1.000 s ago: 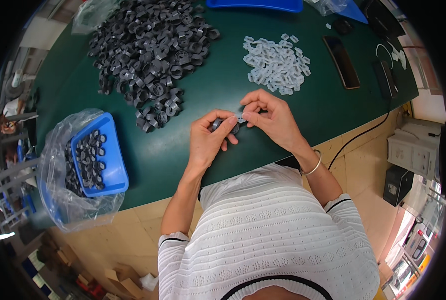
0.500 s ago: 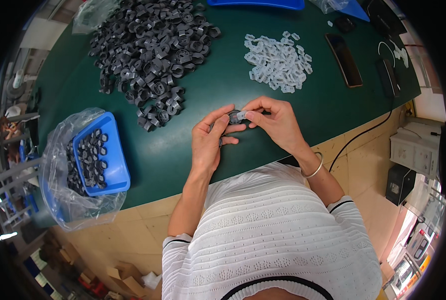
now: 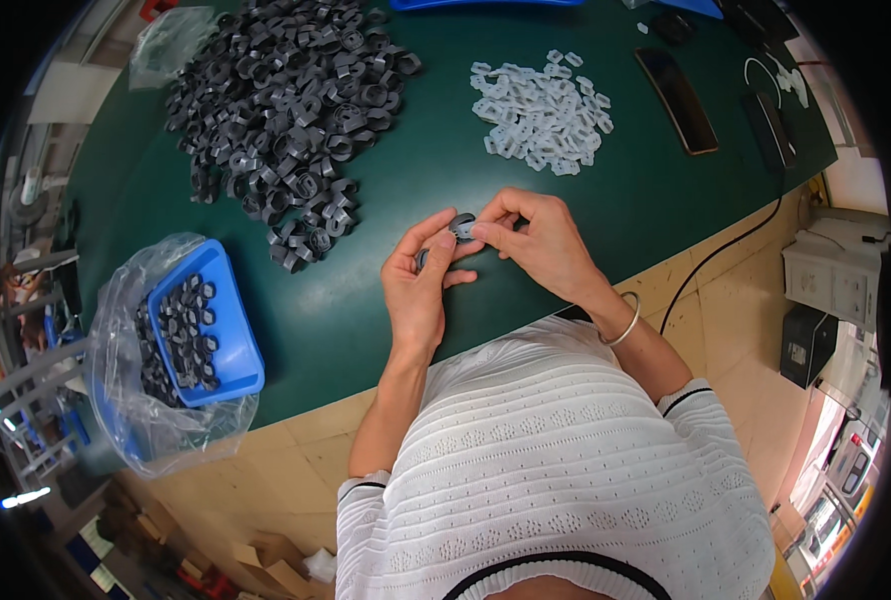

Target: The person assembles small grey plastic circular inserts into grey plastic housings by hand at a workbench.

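Between the thumb and fingers of my left hand (image 3: 415,292) is a dark grey plastic ring-shaped part (image 3: 460,219). A second dark piece (image 3: 423,259) shows by the curled fingers of that hand, partly hidden. My right hand (image 3: 554,248) pinches a small translucent white plastic piece (image 3: 465,231), which lies against the opening of the ring; how deep it sits I cannot tell. Both hands meet just above the green table. Beyond them are a large heap of dark grey parts (image 3: 286,100) and a smaller pile of white pieces (image 3: 543,112).
At the left, a blue tray (image 3: 236,325) holding dark parts stands tilted in a clear plastic bag (image 3: 116,400). A phone (image 3: 678,100) and a black device (image 3: 772,130) with a cable lie at the right of the green table (image 3: 336,330). Another blue tray (image 3: 486,3) is at the far edge.
The white piece now lies flatter against the dark ring, and my right fingers have come closer to my left hand. The whole view has shifted slightly.
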The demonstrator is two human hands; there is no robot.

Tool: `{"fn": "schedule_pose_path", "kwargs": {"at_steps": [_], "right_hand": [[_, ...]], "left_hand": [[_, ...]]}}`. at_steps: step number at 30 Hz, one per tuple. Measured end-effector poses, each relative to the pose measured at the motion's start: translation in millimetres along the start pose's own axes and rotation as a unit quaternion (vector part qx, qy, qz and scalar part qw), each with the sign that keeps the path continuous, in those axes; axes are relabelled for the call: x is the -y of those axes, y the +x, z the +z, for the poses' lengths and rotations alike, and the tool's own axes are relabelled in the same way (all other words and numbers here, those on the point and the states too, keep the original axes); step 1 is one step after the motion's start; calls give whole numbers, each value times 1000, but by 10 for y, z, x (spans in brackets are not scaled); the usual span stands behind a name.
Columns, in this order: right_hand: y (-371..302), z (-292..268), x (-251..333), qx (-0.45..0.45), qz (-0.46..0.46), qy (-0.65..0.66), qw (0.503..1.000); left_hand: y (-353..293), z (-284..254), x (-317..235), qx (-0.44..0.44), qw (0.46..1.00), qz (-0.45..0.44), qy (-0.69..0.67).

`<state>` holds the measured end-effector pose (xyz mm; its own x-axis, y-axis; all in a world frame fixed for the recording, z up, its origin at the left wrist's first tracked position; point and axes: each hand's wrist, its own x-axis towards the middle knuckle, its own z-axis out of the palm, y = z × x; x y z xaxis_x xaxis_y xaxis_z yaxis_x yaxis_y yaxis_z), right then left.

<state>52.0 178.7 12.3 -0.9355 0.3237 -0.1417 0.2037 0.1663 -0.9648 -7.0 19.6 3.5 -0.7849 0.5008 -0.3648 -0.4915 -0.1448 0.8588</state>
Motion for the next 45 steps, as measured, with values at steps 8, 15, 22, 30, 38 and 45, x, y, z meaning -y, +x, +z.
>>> {"fn": "schedule_pose_path", "kwargs": {"at_steps": [8, 15, 22, 30, 38, 45], "right_hand": [[3, 25, 6, -1, 6, 1, 1000], [23, 54, 81, 26, 14, 18, 999], [109, 138, -163, 15, -51, 116, 992], [36, 236, -140, 43, 24, 249, 967], [53, 159, -134, 74, 6, 246, 966], [109, 102, -32, 108, -20, 121, 987]], "left_hand": [[-20, -1, 21, -9, 1000, 15, 9], [-43, -19, 61, -5, 998, 51, 25], [-66, 9, 78, -11, 997, 72, -16], [-118, 39, 112, -30, 995, 90, -2], [-134, 17, 153, -18, 984, 164, 72], [-106, -44, 68, -19, 992, 110, 57]]}}
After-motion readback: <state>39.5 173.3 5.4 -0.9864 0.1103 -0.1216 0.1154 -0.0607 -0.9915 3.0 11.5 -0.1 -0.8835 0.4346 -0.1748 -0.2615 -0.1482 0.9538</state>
